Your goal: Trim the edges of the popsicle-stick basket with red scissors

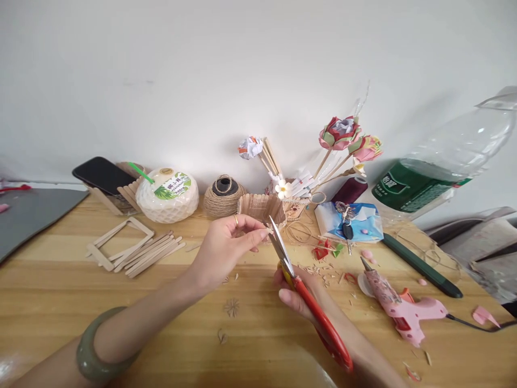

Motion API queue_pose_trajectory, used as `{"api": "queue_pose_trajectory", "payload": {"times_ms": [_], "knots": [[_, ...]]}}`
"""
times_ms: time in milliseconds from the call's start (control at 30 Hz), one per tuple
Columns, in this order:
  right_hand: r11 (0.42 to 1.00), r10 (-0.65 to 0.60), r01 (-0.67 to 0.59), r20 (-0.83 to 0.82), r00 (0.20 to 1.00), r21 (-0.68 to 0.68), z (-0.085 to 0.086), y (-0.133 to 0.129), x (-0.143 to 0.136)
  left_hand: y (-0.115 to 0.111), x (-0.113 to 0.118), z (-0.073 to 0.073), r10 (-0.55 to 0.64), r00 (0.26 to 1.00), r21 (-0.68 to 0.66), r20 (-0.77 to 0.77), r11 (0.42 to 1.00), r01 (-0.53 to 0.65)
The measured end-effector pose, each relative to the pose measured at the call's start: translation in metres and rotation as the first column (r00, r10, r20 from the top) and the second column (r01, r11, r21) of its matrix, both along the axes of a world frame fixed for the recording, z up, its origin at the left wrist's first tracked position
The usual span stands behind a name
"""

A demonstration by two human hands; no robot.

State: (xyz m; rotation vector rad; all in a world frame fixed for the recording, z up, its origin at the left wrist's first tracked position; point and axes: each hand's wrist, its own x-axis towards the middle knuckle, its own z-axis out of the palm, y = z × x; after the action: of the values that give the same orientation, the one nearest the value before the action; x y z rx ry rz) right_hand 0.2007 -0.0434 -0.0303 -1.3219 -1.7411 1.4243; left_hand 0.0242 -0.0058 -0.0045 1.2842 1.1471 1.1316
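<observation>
My left hand (228, 245), with a ring on one finger, pinches something small at its fingertips that I cannot make out. Right by those fingertips are the slightly parted blades of the red-handled scissors (319, 318), held in my right hand (301, 299) with the blades pointing away from me. Behind my left fingers stands a small box of wooden craft sticks (258, 206), partly hidden. Below the hands, a small star-shaped bundle of thin pieces (231, 307) and a little loop (222, 337) lie on the table.
Left are craft sticks (155, 253), a stick frame (107, 258), a phone (103, 175) and a white coconut drink (167, 202). Behind are twine (223, 202) and paper flowers (339, 133). Right are a tissue pack (327, 221), pink glue gun (407, 310) and large bottle (416, 186). Wood scraps litter the table.
</observation>
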Motion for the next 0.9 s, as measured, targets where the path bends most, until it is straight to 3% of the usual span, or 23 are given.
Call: {"api": "queue_pose_trajectory", "payload": {"times_ms": [300, 900], "knots": [[0.999, 0.051, -0.051, 0.011, 0.999, 0.011, -0.0033, 0.0019, -0.0010, -0.0025, 0.0022, -0.0021, 0.002, 0.999, -0.028, 0.054, 1.000, -0.001], [1.000, 0.022, -0.023, 0.082, 0.996, 0.016, -0.0089, 0.0020, 0.0002, -0.0006, 0.0033, -0.0038, -0.005, 0.998, -0.041, 0.060, 0.999, 0.008]]}}
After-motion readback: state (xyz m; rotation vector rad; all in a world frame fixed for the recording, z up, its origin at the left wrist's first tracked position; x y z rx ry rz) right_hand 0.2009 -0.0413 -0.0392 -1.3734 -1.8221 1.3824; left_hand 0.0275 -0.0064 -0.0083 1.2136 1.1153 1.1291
